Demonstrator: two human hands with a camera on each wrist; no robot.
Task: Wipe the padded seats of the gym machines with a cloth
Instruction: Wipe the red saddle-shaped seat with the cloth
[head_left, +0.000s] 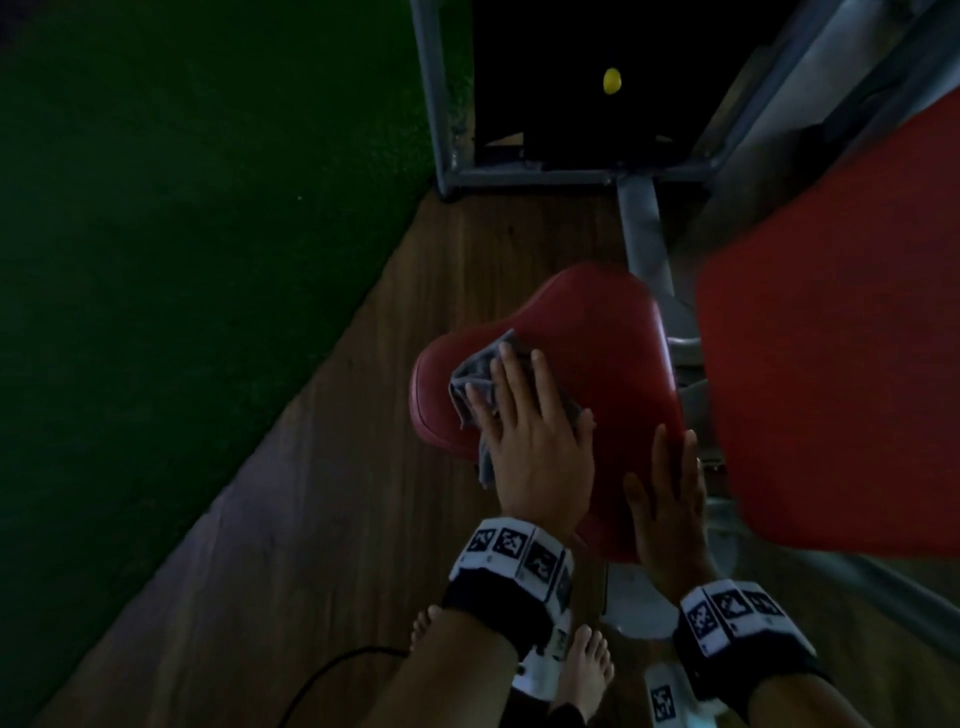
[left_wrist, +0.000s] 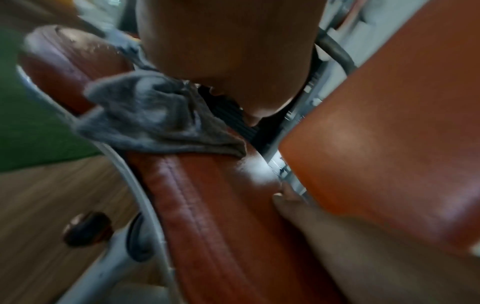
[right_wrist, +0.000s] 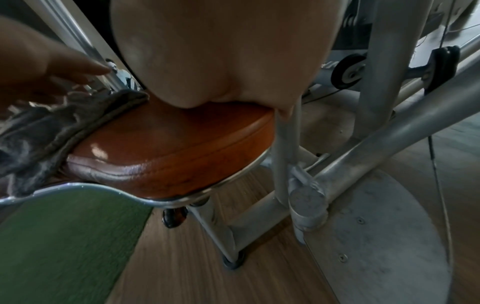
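Observation:
A red padded seat (head_left: 597, 332) sits on a grey machine frame. My left hand (head_left: 524, 431) lies flat, fingers straight, and presses a grey cloth (head_left: 475, 374) onto the seat's left half. The cloth bunches out past the fingertips and hangs over the near edge. My right hand (head_left: 670, 493) rests flat on the seat's right edge, fingers straight, holding nothing. In the left wrist view the cloth (left_wrist: 155, 117) lies crumpled on the seat (left_wrist: 221, 205) under the palm. The right wrist view shows the seat (right_wrist: 168, 148) with the cloth (right_wrist: 52, 127) at its left.
A large red back pad (head_left: 831, 364) stands close on the right of the seat. Grey frame tubes (head_left: 644, 234) run behind to a dark weight stack with a yellow knob (head_left: 612, 81). Green turf (head_left: 182, 208) borders the wooden floor. A black cable (head_left: 332, 670) lies by my bare feet.

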